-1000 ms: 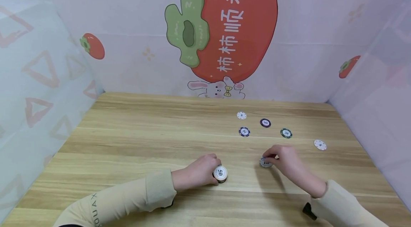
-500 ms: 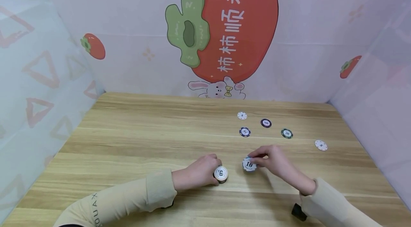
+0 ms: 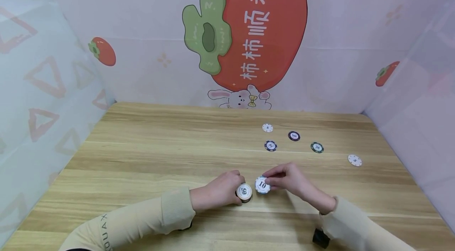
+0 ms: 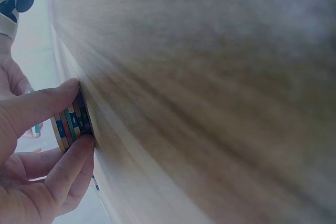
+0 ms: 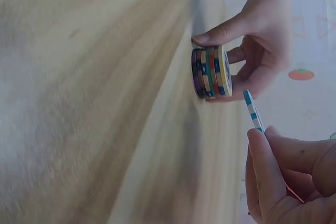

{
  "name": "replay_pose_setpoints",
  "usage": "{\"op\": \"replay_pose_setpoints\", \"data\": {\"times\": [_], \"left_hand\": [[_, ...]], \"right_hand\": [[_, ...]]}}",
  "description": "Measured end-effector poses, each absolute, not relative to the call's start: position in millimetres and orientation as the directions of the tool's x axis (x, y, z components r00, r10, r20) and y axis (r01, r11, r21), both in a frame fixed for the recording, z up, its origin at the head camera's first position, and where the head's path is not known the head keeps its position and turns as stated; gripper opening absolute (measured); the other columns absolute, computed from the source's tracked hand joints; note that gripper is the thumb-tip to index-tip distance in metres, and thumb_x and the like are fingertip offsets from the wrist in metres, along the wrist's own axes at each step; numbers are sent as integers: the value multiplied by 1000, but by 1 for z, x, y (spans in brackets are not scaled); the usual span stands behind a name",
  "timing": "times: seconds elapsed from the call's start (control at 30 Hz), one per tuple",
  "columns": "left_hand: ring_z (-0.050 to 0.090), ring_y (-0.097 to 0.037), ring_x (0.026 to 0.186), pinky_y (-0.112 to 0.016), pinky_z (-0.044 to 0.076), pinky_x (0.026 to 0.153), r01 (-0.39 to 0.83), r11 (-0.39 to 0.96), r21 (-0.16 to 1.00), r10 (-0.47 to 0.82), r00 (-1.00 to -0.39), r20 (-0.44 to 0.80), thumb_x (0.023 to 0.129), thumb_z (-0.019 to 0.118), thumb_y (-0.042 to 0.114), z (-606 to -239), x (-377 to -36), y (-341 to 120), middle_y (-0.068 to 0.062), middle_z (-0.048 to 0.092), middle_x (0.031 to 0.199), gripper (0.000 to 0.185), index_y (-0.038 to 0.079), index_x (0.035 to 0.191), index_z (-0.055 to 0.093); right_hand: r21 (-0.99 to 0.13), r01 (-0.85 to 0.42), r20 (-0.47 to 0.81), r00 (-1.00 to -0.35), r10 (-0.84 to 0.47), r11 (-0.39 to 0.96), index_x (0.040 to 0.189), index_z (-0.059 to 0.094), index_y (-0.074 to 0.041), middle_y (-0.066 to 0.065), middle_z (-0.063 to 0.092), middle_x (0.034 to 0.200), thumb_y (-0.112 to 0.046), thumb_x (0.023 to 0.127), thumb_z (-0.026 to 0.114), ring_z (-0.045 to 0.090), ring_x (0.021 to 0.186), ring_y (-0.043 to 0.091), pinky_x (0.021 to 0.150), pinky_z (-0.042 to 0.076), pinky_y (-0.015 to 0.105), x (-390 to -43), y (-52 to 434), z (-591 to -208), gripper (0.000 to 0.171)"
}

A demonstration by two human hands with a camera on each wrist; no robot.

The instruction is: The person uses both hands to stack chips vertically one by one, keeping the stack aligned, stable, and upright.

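Observation:
A short stack of poker chips (image 3: 244, 192) stands on the table, a white-faced chip marked 50 on top. My left hand (image 3: 219, 190) grips the stack from its left side, thumb and fingers on the edges. In the right wrist view the stack (image 5: 212, 73) shows layers of several colours. My right hand (image 3: 292, 181) pinches a light blue and white poker chip (image 3: 262, 185) marked 10 by its edge. That chip (image 5: 253, 109) is off the table, tilted, just to the right of the stack and apart from it.
Several loose chips lie flat farther back on the right: a white one (image 3: 267, 128), a purple one (image 3: 294, 136), a blue one (image 3: 270, 146), a green one (image 3: 317, 147) and another white one (image 3: 354, 160). A printed cloth wall (image 3: 142, 73) borders the wooden table (image 3: 142, 144).
My right hand has picked the 10 chip up off the table and carried it left towards the stack. My left hand and the stack have stayed in place.

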State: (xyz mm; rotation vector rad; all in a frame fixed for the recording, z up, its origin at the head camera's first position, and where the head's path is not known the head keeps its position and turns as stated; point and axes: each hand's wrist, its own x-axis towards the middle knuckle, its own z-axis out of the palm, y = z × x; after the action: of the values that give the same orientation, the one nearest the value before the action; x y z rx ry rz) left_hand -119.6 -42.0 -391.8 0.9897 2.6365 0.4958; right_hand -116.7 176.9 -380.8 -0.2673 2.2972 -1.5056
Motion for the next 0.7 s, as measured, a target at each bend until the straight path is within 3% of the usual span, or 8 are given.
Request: {"op": "replay_pose_setpoints", "data": {"times": [0.7], "left_hand": [[43,-3,64,-16,38,57,590,694,413,682,-722,-115,62,82,19,-393,-119,-41,6,49,74,31,7,84,65]], "right_hand": [[-926,181,-309,-867,-390,330,104,61,13,19,65,97,0,81,64,63,81,16,70,53,31,-114,154,-393,26]]}}
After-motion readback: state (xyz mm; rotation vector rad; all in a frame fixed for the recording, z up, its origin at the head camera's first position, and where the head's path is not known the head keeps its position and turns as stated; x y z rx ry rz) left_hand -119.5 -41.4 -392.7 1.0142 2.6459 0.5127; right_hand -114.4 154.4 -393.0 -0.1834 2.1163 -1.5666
